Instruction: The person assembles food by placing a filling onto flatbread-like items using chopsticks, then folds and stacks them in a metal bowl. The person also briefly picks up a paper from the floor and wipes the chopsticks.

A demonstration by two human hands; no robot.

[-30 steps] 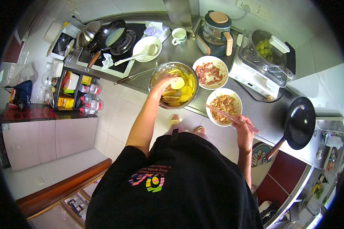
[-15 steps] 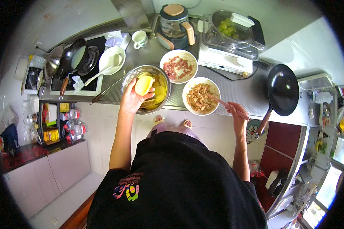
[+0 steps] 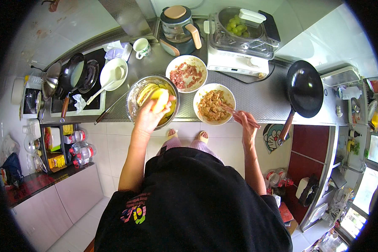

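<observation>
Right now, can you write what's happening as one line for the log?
left hand: holds yellow slice over metal bowl | right hand: chopsticks in white bowl of filling | wok: on counter

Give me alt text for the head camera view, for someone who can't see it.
Seen from above, a person at a kitchen counter holds a pale yellow slice in the left hand over a metal bowl, while the right hand dips chopsticks into a white bowl of minced filling.
</observation>
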